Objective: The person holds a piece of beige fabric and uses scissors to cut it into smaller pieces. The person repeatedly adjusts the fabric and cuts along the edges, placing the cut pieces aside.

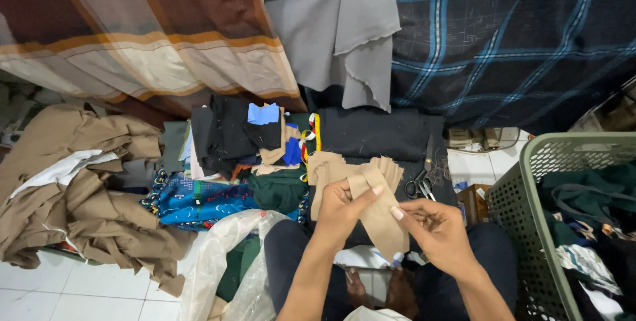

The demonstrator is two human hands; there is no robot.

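Left hand (339, 205) and right hand (434, 228) both had fingers closed on a tan cut fabric strip (383, 218), near black-handled scissors (420, 185) on dark cloth (377, 132)

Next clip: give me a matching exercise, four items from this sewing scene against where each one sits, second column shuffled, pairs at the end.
Things:
1. tan fabric strip
2. scissors
3. green laundry basket
4. heap of tan cloth

Places:
A. on the floor at the far left
B. held between the left hand and the right hand
C. at the right edge, filled with clothes
D. lying on the dark cloth, right of the stacked tan pieces

Pairs: 1-B, 2-D, 3-C, 4-A
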